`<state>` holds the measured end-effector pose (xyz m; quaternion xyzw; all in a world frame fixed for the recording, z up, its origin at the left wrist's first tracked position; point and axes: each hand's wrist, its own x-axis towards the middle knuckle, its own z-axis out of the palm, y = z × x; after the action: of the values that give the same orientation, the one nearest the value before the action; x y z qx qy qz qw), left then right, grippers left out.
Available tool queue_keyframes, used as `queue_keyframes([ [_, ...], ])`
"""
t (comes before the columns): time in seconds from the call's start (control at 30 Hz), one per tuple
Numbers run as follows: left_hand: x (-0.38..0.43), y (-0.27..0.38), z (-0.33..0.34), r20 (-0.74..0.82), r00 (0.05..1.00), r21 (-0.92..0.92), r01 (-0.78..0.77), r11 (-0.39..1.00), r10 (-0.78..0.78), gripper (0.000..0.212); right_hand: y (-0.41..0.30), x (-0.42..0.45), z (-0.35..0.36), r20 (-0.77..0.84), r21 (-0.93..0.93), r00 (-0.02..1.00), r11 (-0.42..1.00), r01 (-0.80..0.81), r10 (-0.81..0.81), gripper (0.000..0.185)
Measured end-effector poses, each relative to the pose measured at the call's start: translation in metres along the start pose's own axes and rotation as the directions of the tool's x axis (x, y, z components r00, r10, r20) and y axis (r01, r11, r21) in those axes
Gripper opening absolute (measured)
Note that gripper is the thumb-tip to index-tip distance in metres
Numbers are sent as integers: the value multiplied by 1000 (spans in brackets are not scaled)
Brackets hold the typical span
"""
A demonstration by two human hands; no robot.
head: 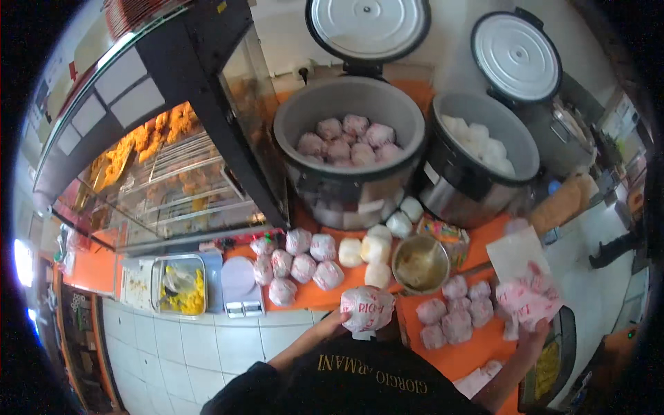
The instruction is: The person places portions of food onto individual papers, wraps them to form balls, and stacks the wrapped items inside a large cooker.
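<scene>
My left hand (336,324) grips a round bundle (368,308) wrapped in white paper with red print, in front of my chest. Out to the right, my right hand (540,333) holds crumpled pink-and-white printed wrapping paper (528,301). A plain white sheet (519,254) lies just beyond that paper. Between my hands, several wrapped bundles (456,326) rest on the orange counter (410,316). Another group of wrapped bundles (303,267) sits farther left, beside pale unprinted bundles (377,249). A metal bowl (420,264) with brownish contents stands behind the right-hand group.
Two large cookers with raised lids stand behind: one (348,176) holds printed bundles, the other (467,181) white ones. On the left are a glass display cabinet (155,171) with fried food, a digital scale (241,285) and a glass tray (179,285) of yellow food.
</scene>
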<state>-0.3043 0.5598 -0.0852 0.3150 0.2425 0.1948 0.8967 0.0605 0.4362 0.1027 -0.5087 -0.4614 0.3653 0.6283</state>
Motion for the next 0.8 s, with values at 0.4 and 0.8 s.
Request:
queue_keyframes([
  [0.4,-66,109,-66,-575,815,22,-74,997,73,83,70,377,321,407,-911,862,204,358,304,71],
  [0.8,-77,139,-65,-739,673,-55,-19,998,-28,80,204,438,352,378,-643,323,-5,766,868,80],
])
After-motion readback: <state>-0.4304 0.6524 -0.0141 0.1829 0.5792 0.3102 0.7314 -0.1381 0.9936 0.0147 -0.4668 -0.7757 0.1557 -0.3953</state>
